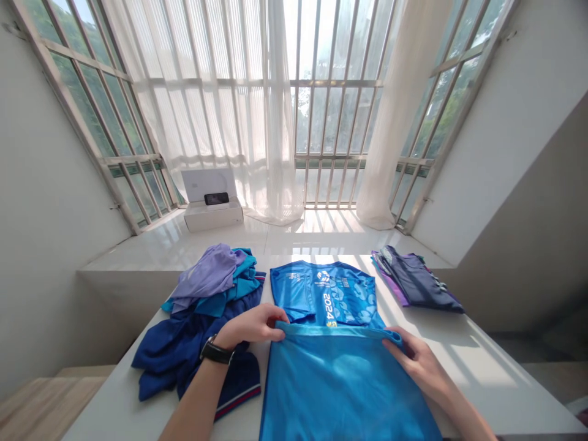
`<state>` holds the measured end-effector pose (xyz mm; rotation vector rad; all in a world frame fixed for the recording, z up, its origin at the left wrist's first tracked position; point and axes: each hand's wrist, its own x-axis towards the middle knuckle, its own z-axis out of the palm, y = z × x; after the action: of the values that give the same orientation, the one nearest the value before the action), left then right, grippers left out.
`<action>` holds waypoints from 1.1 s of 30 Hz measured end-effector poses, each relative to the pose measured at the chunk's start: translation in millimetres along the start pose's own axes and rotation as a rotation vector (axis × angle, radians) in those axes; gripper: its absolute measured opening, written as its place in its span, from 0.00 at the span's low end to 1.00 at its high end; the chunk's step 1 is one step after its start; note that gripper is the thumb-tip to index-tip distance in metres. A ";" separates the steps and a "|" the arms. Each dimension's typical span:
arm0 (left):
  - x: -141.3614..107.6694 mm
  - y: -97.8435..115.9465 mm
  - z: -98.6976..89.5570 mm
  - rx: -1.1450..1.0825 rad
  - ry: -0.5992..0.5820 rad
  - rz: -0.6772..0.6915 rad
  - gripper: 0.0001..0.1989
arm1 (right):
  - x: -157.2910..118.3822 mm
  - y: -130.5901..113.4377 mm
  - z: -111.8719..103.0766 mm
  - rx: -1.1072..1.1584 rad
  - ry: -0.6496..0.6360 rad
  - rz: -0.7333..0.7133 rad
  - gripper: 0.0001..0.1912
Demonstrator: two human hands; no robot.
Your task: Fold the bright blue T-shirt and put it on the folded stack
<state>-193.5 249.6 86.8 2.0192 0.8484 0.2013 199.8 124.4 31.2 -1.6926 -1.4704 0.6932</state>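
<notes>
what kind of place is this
Probably a bright room in a home: sheer curtains over barred windows, and a white table with piled clothes and a blue shirt.

**Blues on white, purple at the margins**

Held shirt (340, 386): plain bright blue, no pattern visible. Flat T-shirt (298, 288): deeper blue, white lettering, pale blue blotchy band down the front. Left pile: lavender top (206, 272), teal garment (245, 269), navy garment (184, 349); the navy's hem (236, 398) carries red and white stripes. Right stack: dark navy garment (413, 278) with pale stripes, over purple garment (390, 275). White table (496, 380). Sheer white curtains (206, 104). Black watch (217, 350).
</notes>
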 end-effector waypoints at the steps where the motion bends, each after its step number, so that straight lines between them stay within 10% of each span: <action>1: 1.4 -2.0 1.4 0.021 0.032 -0.006 0.15 | 0.2 -1.5 1.0 -0.012 0.000 -0.004 0.26; 14: 9.9 -8.1 13.6 0.197 0.227 -0.057 0.14 | 2.5 1.0 14.6 -0.135 0.285 0.017 0.23; 33: 11.2 -17.1 9.8 0.174 0.281 -0.100 0.12 | 7.5 6.0 17.5 -0.130 0.306 0.039 0.19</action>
<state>-189.0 256.1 65.5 2.1338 1.1759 0.3716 190.4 135.1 17.2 -1.8377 -1.2910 0.3440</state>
